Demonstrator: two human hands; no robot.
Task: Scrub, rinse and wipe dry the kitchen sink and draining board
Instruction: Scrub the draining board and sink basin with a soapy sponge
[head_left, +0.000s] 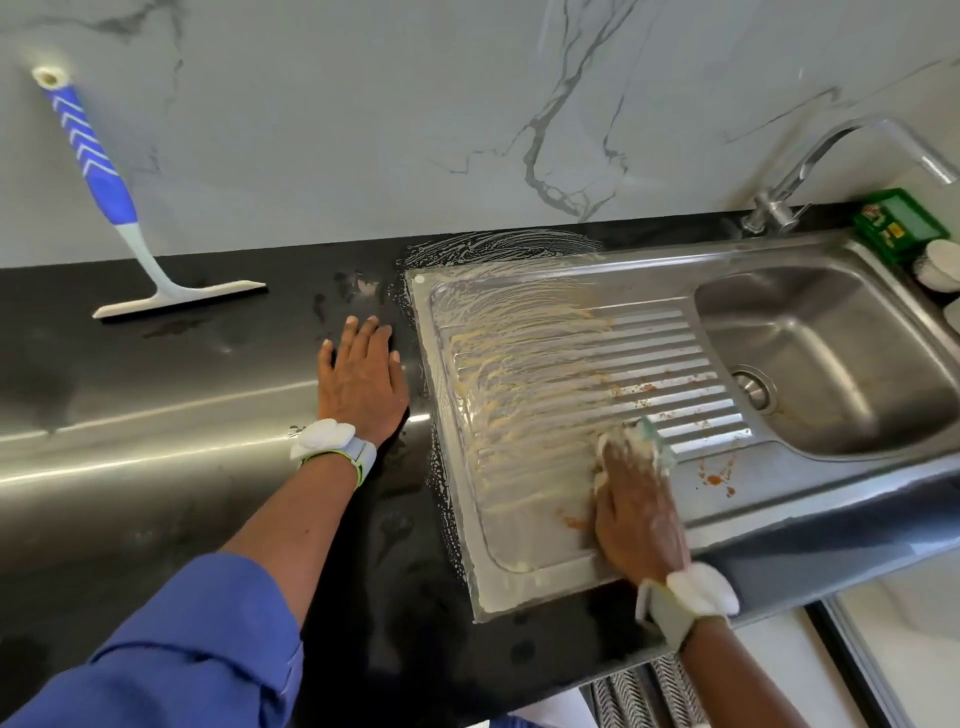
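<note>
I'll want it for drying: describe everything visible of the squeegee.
The squeegee has a blue plastic-looking handle with white chevrons, a holed white tip and a white neck widening to a straight blade. It stands blade-down on the black countertop, handle leaning against the marble wall. Nothing else touches it.

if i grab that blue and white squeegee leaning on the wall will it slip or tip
Probably tips if nudged: the blue-and-white plastic squeegee stands on its blade, handle leaning on the marble wall. Likely light and stiff, being slim moulded plastic. Its chevron-ribbed handle should resist slipping.
</note>
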